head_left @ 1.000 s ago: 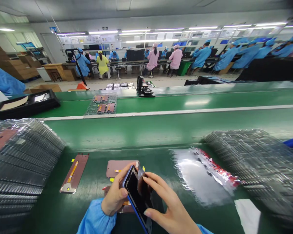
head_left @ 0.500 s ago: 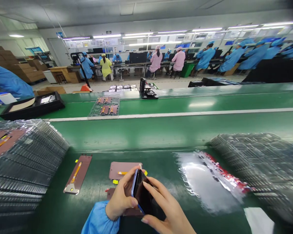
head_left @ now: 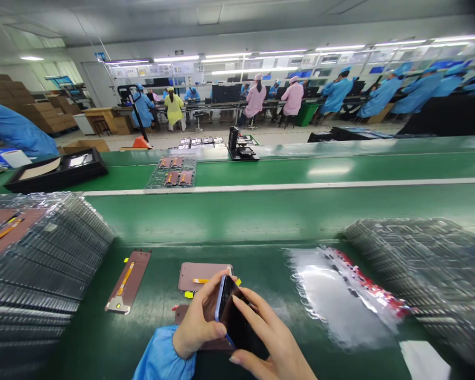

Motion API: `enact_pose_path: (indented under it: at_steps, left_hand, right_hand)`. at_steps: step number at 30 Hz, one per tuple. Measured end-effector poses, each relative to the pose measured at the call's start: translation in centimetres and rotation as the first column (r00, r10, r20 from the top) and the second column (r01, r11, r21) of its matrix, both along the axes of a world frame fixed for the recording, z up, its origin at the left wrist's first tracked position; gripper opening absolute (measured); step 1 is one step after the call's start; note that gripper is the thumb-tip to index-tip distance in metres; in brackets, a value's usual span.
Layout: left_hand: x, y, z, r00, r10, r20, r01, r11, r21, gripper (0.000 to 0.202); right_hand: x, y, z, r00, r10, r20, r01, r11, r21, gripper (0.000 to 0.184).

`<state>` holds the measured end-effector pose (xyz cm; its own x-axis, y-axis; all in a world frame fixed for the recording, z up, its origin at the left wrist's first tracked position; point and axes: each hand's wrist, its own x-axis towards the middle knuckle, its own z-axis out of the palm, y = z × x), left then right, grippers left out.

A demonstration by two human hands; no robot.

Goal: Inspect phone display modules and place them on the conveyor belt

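Observation:
A smartphone [head_left: 241, 322] with a dark screen and blue frame is tilted on its edge between my hands. My left hand [head_left: 200, 316], in a blue sleeve, grips its left side with the thumb on the frame. My right hand [head_left: 271, 335] holds the other side, fingers lying on the screen. Behind my left hand lies a brown phone screen panel [head_left: 201, 272] with an orange flex strip and yellow tabs. Another brown panel [head_left: 181, 315] is partly hidden under my hands. Farther left, a third screen panel [head_left: 129, 282] lies at a slant on the green surface.
Stacked clear trays stand at left [head_left: 79, 253] and right [head_left: 404, 264]. Clear plastic sleeves [head_left: 324, 295] with red edges lie right of my hands. A tray of panels [head_left: 172, 171], a black box [head_left: 55, 171] and a black fixture [head_left: 241, 145] sit beyond. Several co-workers sit far back.
The whole view has shifted slightly, so things appear a little farther right. My hands keep almost the same grip on the smartphone.

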<state>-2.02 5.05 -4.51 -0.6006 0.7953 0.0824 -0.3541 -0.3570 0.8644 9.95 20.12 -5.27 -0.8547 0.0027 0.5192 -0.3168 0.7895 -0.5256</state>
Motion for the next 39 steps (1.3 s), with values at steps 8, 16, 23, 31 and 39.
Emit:
enact_pose_path:
  at_steps: [8, 16, 23, 31, 39]
  left_hand:
    - [-0.1, -0.1, 0.0, 0.998, -0.003, -0.069, 0.002, 1.000, -0.026, 0.078]
    - [-0.1, -0.2, -0.3, 0.994, -0.033, -0.109, 0.034, 0.999, 0.005, 0.080]
    - [-0.3, -0.4, 0.1, 0.988, -0.072, -0.139, 0.069, 0.997, -0.031, 0.084]
    - [-0.3, -0.5, -0.2, 0.984, -0.062, -0.167, 0.063, 0.998, 0.001, 0.083]
    - [-0.2, -0.6, -1.6, 0.993, -0.086, -0.075, 0.089, 0.995, 0.039, 0.086]
  right_hand:
    - [0.1, -0.1, 0.3, 0.999, -0.005, -0.038, 0.007, 0.999, 0.045, 0.062]
    - [-0.1, -0.3, 0.3, 0.995, -0.028, -0.093, 0.038, 0.993, 0.110, 0.061]
    - [-0.3, -0.4, 0.6, 0.993, -0.019, -0.116, 0.033, 0.992, 0.118, 0.059]
    - [-0.2, -0.4, 0.7, 0.992, 0.013, -0.122, -0.004, 0.997, 0.071, 0.059]
    - [-0.3, -0.3, 1.2, 0.994, 0.007, -0.110, 0.002, 0.996, 0.088, 0.065]
